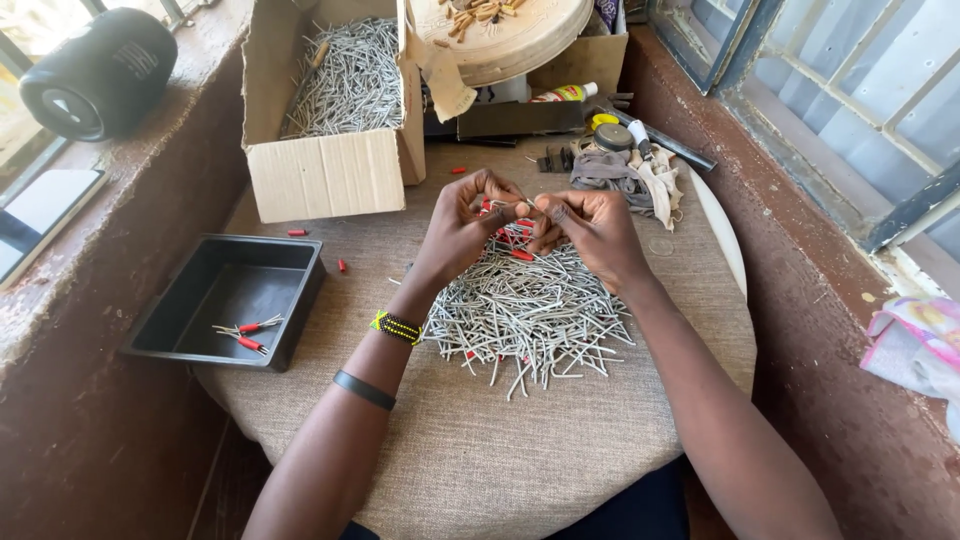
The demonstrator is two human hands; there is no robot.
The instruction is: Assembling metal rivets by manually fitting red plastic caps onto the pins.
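Both hands pinch one small piece above the wire heap

Left hand (462, 222) and right hand (590, 232) meet fingertip to fingertip over the grey pile of thin metal wires (525, 310) at the middle of the burlap-covered round table (480, 450); a slip could drop the small red sleeve (521, 255) into the heap; stiff wire ends could prick fingers.

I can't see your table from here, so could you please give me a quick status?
Left hand and right hand pinch a small piece together over the pile of grey pins. Black tray holds a few finished ones. Nothing in the way.
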